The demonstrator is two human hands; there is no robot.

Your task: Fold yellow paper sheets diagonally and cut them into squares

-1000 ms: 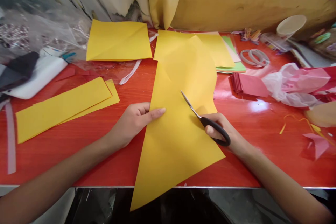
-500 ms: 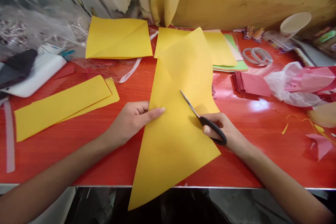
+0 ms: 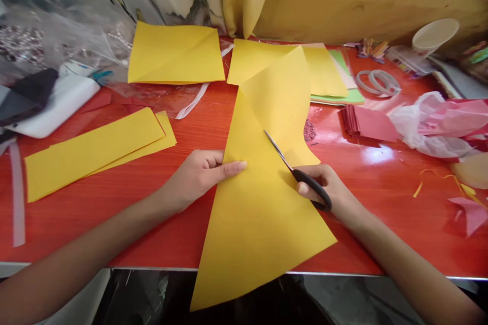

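A large sheet of yellow paper (image 3: 263, 233) is held up over the table's front edge, its lower corner hanging past it. My left hand (image 3: 204, 177) pinches the sheet's left side, thumb on top and fingers underneath. My right hand (image 3: 331, 188) grips black-handled scissors (image 3: 312, 186) at the right side. One blade lies over the paper, pointing up and left, while the other is hidden beneath. Beyond the blade, the cut parts the sheet, and the far portion curls upward. Fingers of my right hand are partly behind the handle.
Yellow strips (image 3: 95, 150) lie on the red table (image 3: 152, 233) at left. A folded yellow sheet (image 3: 177, 56) and stacked coloured paper (image 3: 331, 81) are behind. Rightward are red paper pieces (image 3: 369, 123), tape rings (image 3: 378, 83), pink-white plastic (image 3: 430, 122) and a cup (image 3: 434, 36).
The sheet's lower right corner has swung down and right, and its far portion has sunk slightly. Both hands keep their hold. The whole view has shifted a little.
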